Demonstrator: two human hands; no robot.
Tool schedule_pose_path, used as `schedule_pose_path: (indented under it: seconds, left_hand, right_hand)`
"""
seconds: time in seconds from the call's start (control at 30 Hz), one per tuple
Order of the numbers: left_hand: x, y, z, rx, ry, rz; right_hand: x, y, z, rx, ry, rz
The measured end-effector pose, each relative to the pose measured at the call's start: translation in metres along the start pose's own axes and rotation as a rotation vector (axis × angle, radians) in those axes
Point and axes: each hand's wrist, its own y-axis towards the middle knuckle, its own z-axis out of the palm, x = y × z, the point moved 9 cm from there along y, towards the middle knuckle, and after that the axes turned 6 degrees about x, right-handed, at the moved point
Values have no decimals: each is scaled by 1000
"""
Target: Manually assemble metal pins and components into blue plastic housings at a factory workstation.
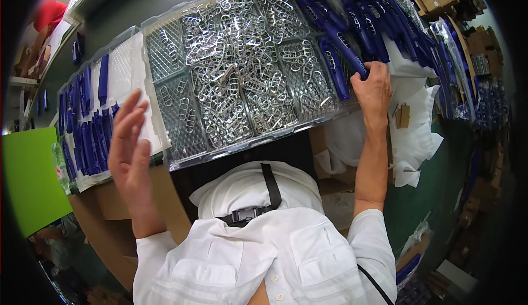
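Note:
My right hand (pixel 374 85) pinches the near end of a long dark-blue plastic piece (pixel 344 44) with an oval slot in it, at the right side of the bench. Another blue piece (pixel 333 68) lies just left of it, beside the tray. Raised near the tray's left end, my left hand (pixel 131 154) has its fingers apart and holds nothing. Between my hands stretches a clear plastic compartment tray (pixel 181 159), heaped with shiny metal loop-shaped parts (pixel 234 79). A padded white sheet at the left bears rows of blue pieces (pixel 91 140).
More blue pieces (pixel 368 16) are piled at the far right, next to white foam sheeting (pixel 415 123). Cardboard (pixel 121 206) stands below the bench at the left. A clear bottle (pixel 60 165) and a bright green panel (pixel 27 178) are farther left. A person in red (pixel 48 14) is at the upper left.

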Motion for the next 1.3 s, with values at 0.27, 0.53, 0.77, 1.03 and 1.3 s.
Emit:
schedule_pose_path:
  seconds: [0.27, 0.53, 0.77, 1.03, 1.3]
  left_hand:
    - [32, -21, 150, 483, -742, -391]
    - [19, 1, 193, 386, -1077, -417]
    - [29, -3, 183, 301, -1036, -395]
    - [38, -2, 178, 296, -1001, -467]
    - [40, -27, 181, 390, -790, -360]
  right_hand:
    - [31, -39, -69, -86, 258, 89]
    - [123, -123, -118, 43, 768, -275]
    - [140, -136, -114, 154, 869, -310]
    - [142, -131, -102, 374, 1052, -124]
    - [172, -136, -32, 809, 1407, 30]
